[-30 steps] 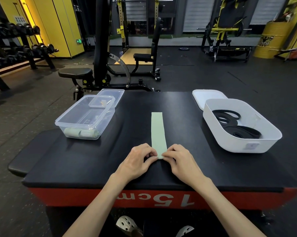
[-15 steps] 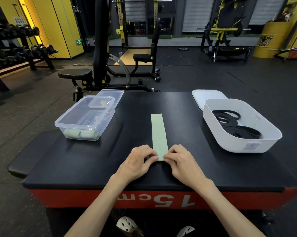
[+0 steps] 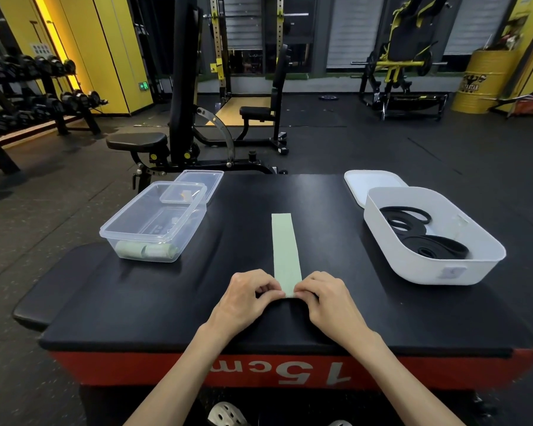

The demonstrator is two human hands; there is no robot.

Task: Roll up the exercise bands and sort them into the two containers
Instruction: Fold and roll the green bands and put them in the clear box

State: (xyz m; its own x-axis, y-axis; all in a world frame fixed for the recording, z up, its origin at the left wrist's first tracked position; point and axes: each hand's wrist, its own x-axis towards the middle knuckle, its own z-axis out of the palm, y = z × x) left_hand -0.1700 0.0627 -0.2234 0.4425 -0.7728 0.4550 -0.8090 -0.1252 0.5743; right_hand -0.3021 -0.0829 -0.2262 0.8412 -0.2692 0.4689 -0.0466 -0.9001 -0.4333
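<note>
A pale green exercise band [image 3: 284,250] lies flat and straight on the black platform [image 3: 182,296], running away from me. My left hand [image 3: 249,293] and my right hand [image 3: 326,296] pinch its near end from either side, fingers curled over the edge. A clear plastic container [image 3: 154,222] at the left holds two rolled green bands [image 3: 145,250]. A white container [image 3: 437,269] at the right holds coiled black bands [image 3: 425,238].
A clear lid [image 3: 202,182] lies behind the clear container and a white lid [image 3: 372,181] behind the white one. The platform's red front edge [image 3: 136,368] is near me. Gym benches, racks and dumbbells stand on the floor beyond.
Both hands stay on the band's near end with small finger shifts. The band's far end has crept slightly toward me.
</note>
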